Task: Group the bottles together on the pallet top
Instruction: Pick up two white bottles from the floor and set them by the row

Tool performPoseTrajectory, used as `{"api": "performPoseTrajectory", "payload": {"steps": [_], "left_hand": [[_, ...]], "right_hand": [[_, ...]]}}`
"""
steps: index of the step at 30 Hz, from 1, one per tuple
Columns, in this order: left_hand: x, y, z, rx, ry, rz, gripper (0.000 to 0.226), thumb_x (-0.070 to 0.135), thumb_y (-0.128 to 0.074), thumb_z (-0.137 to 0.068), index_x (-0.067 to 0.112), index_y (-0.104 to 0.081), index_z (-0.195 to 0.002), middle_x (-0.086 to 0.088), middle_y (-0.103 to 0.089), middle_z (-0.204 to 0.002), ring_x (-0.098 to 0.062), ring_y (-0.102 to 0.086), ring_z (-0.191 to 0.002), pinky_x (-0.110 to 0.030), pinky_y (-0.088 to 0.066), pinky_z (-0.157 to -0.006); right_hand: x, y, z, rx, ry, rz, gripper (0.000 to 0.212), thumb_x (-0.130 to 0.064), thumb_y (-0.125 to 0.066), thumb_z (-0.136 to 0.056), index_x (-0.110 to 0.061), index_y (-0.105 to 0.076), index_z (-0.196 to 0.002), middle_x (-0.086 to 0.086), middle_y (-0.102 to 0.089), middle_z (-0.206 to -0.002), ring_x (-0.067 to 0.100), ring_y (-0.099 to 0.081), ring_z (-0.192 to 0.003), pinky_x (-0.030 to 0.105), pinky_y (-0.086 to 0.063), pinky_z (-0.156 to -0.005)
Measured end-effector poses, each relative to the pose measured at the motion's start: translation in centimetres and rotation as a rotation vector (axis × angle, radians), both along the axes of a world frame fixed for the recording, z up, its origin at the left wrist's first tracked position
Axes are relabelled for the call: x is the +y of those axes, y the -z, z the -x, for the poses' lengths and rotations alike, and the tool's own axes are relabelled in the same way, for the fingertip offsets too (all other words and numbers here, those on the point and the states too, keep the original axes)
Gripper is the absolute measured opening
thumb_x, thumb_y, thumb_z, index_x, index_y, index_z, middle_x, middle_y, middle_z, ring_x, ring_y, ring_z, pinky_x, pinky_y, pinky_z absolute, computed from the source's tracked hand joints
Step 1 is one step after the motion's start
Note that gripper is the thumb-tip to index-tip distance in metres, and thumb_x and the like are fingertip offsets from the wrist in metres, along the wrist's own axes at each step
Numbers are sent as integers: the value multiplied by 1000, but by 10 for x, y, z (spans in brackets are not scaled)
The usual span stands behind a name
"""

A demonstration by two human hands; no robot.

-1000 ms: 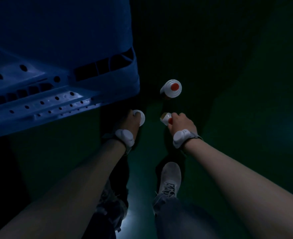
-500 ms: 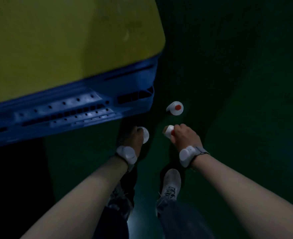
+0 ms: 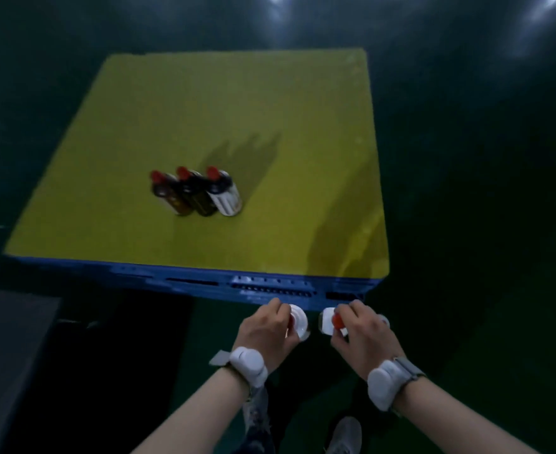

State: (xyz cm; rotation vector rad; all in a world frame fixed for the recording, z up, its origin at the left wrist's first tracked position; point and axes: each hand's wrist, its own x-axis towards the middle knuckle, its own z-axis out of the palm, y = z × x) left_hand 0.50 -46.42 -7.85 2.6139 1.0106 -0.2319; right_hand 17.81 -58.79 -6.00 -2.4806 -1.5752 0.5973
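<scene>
Both bottles lifted off floor | left hand (image 3: 266, 329) grips bottle (image 3: 297, 321) | right hand (image 3: 360, 329) grips second bottle (image 3: 329, 321)

The scene is dim and murky, with the dark green floor (image 3: 466, 191) nearly black at the left and right edges and only pale smeared glare spots at the far right showing where overhead light falls. The yellow pallet top (image 3: 204, 109) is the brightest area, and the three bottles (image 3: 196, 191) standing on it cast long soft shadows away toward the far right, while a broader shadow lies across its near right corner. Everything is slightly soft with motion blur, most in the left hand (image 3: 268, 329) and right hand (image 3: 360, 332), and the wide lens bends the pallet's straight edges.
</scene>
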Motion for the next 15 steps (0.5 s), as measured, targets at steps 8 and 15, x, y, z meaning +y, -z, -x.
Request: {"api": "performPoseTrajectory", "payload": {"steps": [8, 15], "left_hand": [[120, -72, 73, -100, -148, -98, 24, 41, -61, -93, 17, -62, -96, -1, -61, -98, -25, -64, -83, -36, -56, -66], [247, -59, 117, -145, -254, -117, 25, 36, -62, -102, 12, -64, -111, -7, -61, -107, -29, -64, -89, -37, -51, -73]], "right_hand": [[134, -70, 56, 66, -117, -150, 17, -26, -63, -94, -11, -66, -103, 6, -62, -98, 26, -62, -85, 35, -53, -70], [268, -54, 95, 86, -133, -204, 19, -28, -62, -95, -10, -64, -102, 8, -60, -98, 27, -60, -83, 41, -54, -67]]}}
